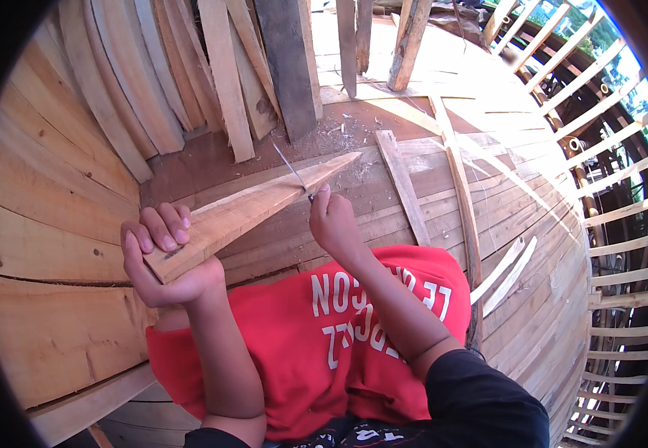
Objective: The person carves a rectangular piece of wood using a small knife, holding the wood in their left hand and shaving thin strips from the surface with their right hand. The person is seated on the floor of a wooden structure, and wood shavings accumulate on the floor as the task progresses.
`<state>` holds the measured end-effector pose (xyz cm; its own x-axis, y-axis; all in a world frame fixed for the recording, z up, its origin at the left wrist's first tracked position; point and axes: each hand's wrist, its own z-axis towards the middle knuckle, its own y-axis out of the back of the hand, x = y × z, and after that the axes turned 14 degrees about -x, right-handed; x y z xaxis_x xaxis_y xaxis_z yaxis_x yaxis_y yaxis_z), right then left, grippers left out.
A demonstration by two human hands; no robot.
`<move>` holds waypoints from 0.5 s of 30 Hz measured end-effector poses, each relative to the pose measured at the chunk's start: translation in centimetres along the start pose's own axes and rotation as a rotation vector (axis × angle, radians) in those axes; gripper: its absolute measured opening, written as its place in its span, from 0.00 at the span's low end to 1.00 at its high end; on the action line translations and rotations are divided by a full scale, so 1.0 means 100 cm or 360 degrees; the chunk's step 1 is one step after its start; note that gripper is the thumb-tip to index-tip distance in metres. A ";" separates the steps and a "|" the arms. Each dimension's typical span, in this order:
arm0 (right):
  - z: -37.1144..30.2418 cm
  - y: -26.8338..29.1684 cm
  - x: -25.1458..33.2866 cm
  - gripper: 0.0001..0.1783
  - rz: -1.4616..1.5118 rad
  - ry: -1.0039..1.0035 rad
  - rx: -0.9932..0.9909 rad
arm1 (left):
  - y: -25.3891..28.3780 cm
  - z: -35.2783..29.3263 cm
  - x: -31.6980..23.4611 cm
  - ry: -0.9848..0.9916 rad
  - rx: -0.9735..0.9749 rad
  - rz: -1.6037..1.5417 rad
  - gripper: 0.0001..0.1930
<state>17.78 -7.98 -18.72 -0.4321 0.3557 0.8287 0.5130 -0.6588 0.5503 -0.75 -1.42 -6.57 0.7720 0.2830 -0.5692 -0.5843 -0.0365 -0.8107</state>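
Observation:
A long, tapered wedge of pale wood lies slantwise in front of me, its thick end toward the left and its thin tip pointing away to the right. My left hand grips the thick end, fingers over the top and palm beneath. A thin, straight metal blade crosses the wedge nearer its narrow end. Its short dark end sits in my right hand, which is closed with the thumb up. Whether it is a knife or a saw blade cannot be made out.
Curved upright timbers and a dark post stand behind the wedge. Planked wood stretches right, bearing loose strips and shavings. A plank wall rises at left; red cloth covers my lap. Slatted railing curves at far right.

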 end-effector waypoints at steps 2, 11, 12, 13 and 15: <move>0.006 -0.002 -0.011 0.34 -0.0106 -0.0057 -0.0116 | -0.001 -0.003 0.000 0.0034 0.0009 -0.0007 0.11; 0.006 0.011 0.008 0.34 -0.0221 -0.0087 -0.0086 | -0.008 -0.015 -0.001 -0.0024 0.0129 0.0001 0.11; -0.001 0.015 0.019 0.34 -0.0188 -0.0065 0.0001 | -0.007 -0.014 0.001 -0.0015 0.0119 -0.0005 0.11; -0.004 0.015 0.024 0.34 -0.0143 -0.0040 0.0083 | -0.006 -0.011 0.001 -0.0014 0.0118 -0.0012 0.11; 0.024 0.006 -0.030 0.34 -0.0283 -0.0132 -0.0225 | -0.006 -0.010 0.001 0.0016 0.0049 -0.0024 0.11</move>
<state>21.16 -7.92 -20.62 -0.4412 0.5238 0.7287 0.3229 -0.6650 0.6735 -0.04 -2.29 -6.30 0.7831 0.2737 -0.5584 -0.5800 -0.0025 -0.8146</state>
